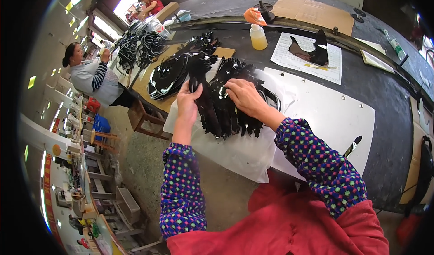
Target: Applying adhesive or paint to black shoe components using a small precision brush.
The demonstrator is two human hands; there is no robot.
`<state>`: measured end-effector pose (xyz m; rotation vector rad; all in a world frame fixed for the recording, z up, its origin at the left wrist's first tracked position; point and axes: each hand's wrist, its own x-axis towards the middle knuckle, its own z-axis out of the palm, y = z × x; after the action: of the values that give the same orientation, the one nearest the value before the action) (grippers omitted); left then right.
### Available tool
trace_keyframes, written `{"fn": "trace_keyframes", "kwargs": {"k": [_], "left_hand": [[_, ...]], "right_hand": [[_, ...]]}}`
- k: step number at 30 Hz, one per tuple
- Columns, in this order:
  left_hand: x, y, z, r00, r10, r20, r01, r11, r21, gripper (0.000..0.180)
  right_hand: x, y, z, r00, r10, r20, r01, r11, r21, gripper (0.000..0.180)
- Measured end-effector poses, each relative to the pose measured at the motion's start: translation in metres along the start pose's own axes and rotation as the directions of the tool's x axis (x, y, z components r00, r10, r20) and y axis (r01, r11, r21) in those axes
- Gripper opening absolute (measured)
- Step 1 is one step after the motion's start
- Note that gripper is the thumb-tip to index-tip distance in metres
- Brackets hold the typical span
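Observation:
My left hand (187,105) is closed around a bundle of thin glossy black pieces (207,108), its thumb laid across them. The bundle hangs down toward me with ragged, notched ends. Just right of it, my right hand (247,96) is bent over a spread pile of similar black pieces (235,74), its curled fingertips pinching at them; exactly how many they hold is hidden. The pile lies on white plastic sheeting (253,157) at the table's near edge. To the left, a coiled stack of shiny black pieces (168,76) rests on brown cardboard.
A bottle of yellow liquid (258,38) stands beyond my hands. Right of it, a black cut piece (312,51) lies on a printed sheet (332,71). A white board (325,114) bears a dark slim tool (353,146). Black straps (140,44) are heaped far left, near two people.

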<state>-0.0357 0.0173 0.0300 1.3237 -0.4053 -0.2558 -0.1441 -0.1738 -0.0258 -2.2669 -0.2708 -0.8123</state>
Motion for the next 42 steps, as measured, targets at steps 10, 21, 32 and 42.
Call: {"fn": "trace_keyframes", "kwargs": {"k": [10,21,32,42], "left_hand": [[0.004,-0.002,0.016,0.992,-0.127,-0.021,0.128,0.987,0.093,0.041],[-0.01,0.028,0.002,0.989,0.12,0.084,-0.118,0.993,-0.031,0.048],[-0.117,0.193,-0.088,0.86,0.502,0.087,-0.448,0.827,-0.34,0.051],[-0.188,0.273,-0.034,0.86,0.276,0.429,-0.425,0.854,0.302,0.039]], "right_hand": [[0.009,0.004,-0.003,0.993,-0.119,-0.003,0.118,0.989,-0.088,0.03],[0.012,0.017,0.01,0.95,-0.005,0.313,0.121,0.927,-0.354,0.039],[0.01,0.014,0.02,0.944,0.095,0.317,0.029,0.93,-0.366,0.041],[0.033,-0.043,-0.085,0.98,-0.005,0.199,0.004,1.0,0.007,0.037]]}}
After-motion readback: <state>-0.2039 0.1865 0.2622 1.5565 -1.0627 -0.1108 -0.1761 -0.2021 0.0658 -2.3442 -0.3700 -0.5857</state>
